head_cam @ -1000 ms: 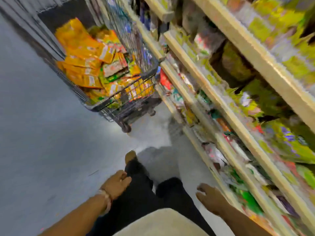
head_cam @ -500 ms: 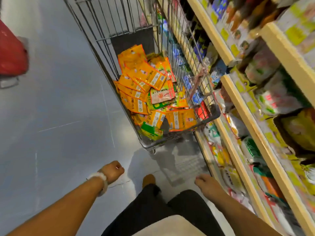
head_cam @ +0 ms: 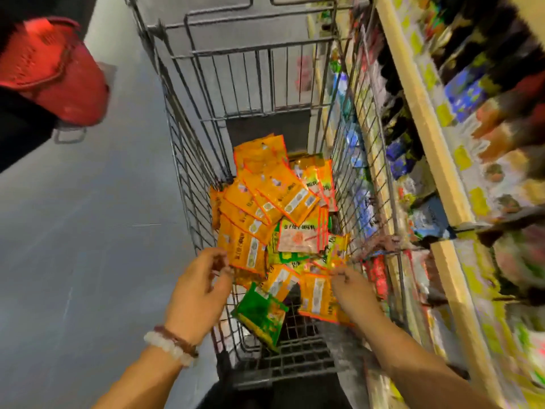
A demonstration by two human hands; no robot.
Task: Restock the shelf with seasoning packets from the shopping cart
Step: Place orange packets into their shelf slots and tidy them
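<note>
Packets point(head_cam: 274, 202) heaped in cart point(head_cam: 188, 160), beside shelf point(head_cam: 424, 119). Left hand point(head_cam: 197, 290) at heap's near-left edge, fingers loosely curled, touching an orange packet, long axis pointing away. Right hand point(head_cam: 352, 293) on near-right packet; grip unclear.

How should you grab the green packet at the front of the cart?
Pinch the green packet by its upper-left corner, coming down from above. It lies flat and tilted on the cart's wire floor, mostly uncovered, and that corner sits just right of the left hand, so its fingers probably have the shortest reach.
</note>
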